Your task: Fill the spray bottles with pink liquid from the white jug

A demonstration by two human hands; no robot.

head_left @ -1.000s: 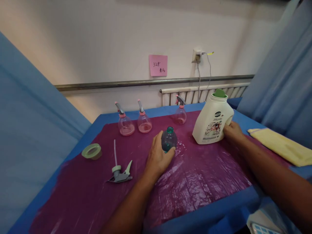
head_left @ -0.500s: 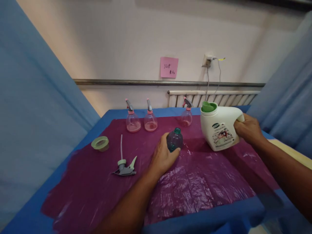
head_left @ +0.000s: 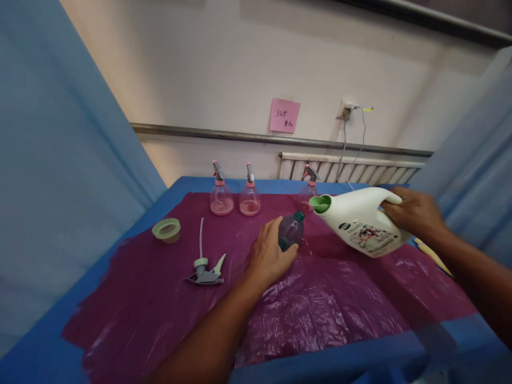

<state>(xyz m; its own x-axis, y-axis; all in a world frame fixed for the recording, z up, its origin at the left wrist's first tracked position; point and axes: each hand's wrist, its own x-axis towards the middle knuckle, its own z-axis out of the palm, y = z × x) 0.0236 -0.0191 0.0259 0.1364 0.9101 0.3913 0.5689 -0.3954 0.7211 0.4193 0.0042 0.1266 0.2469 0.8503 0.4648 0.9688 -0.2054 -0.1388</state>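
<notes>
My left hand [head_left: 274,248] is wrapped round a dark translucent spray bottle [head_left: 292,229] with a green neck and no spray head, tilted a little to the right. By its handle, my right hand [head_left: 416,210] grips a white jug [head_left: 362,221] with a green spout [head_left: 321,204]. The jug leans left, so its spout is just up and right of the bottle's mouth, apart from it. I cannot make out any liquid between them. Left of my left hand, a grey and pale green spray head [head_left: 206,273] lies with its tube pointing away.
Purple plastic sheeting [head_left: 312,314] covers much of the blue table [head_left: 276,185]. Toward the back stand pink-topped spray bottles [head_left: 250,200] holding pink liquid. A pale green bowl [head_left: 166,228] sits at left. Behind are a wall rail [head_left: 224,136], radiator [head_left: 328,165] and blue curtains [head_left: 92,149].
The jug has tipped over to the left, bringing its spout down toward the bottle. The bottle in my left hand now leans slightly right. The camera view has tilted a little.
</notes>
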